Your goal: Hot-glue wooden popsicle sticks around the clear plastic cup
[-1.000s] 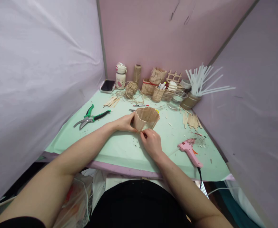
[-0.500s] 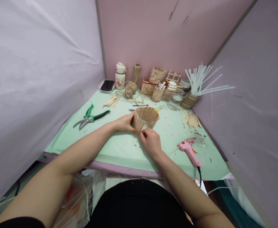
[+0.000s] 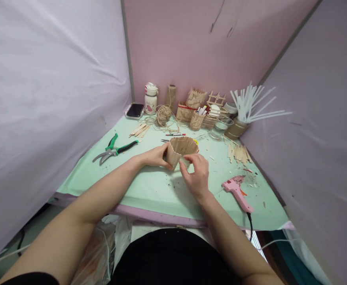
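A small round basket of craft sticks (image 3: pixel 181 149) stands on the mint-green table (image 3: pixel 149 186) in front of me. My left hand (image 3: pixel 154 156) grips its left side with curled fingers. My right hand (image 3: pixel 196 174) is at its near right side, fingers bent and pinching at the wall of the basket. Whether something small sits between those fingertips is hidden.
Green-handled pliers (image 3: pixel 114 149) lie to the left. A pink glue gun (image 3: pixel 237 192) with a black cord lies to the right, loose craft sticks (image 3: pixel 237 152) behind it. Twine (image 3: pixel 164 114), a phone (image 3: pixel 135 110), stick crafts and a jar of white glue sticks (image 3: pixel 244 111) line the back wall.
My right hand has moved up from the basket's lower front edge to its right side. The left hand has stayed on the basket. The camera has tipped slightly.
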A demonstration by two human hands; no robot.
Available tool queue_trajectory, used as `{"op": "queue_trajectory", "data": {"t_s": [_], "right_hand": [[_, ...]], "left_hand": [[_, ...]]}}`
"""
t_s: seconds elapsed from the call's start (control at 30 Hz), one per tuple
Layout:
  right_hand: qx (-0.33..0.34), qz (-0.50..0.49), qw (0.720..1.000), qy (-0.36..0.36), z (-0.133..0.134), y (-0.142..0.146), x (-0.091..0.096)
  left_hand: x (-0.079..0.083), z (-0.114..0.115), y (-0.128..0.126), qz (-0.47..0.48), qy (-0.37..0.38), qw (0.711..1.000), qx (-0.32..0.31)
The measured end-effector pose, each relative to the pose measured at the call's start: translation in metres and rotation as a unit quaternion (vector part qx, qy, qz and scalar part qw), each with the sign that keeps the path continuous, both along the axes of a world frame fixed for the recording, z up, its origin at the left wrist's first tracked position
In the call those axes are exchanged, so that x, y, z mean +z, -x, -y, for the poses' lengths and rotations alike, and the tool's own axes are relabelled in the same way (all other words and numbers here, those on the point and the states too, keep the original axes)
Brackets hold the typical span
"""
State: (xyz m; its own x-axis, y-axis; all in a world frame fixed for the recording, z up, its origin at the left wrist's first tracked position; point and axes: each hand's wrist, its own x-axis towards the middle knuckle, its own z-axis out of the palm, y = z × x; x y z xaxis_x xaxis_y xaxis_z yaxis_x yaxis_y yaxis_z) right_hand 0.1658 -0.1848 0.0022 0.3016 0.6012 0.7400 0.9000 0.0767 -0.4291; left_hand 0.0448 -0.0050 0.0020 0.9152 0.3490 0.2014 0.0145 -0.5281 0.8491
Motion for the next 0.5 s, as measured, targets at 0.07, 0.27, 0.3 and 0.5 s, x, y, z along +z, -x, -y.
{"op": "queue_trajectory", "data": {"t_s": [0.07,0.27,0.3,0.5], "right_hand": [[0.016,0.010,1.000,-0.007,-0.004,-0.001,0.010],[0.026,0.009,0.998,0.062,-0.015,-0.001,0.015],[0.024,0.005,0.998,0.064,-0.015,-0.001,0.014],[0.028,-0.006,0.998,0.052,-0.017,-0.001,0.011]], "left_hand": [[-0.002,-0.001,-0.001,-0.019,-0.007,1.000,-0.005],[-0.001,0.000,-0.001,-0.046,-0.032,0.998,0.010],[0.000,0.000,-0.001,-0.051,-0.037,0.998,0.011],[0.000,0.000,0.000,-0.046,-0.032,0.998,0.009]]}}
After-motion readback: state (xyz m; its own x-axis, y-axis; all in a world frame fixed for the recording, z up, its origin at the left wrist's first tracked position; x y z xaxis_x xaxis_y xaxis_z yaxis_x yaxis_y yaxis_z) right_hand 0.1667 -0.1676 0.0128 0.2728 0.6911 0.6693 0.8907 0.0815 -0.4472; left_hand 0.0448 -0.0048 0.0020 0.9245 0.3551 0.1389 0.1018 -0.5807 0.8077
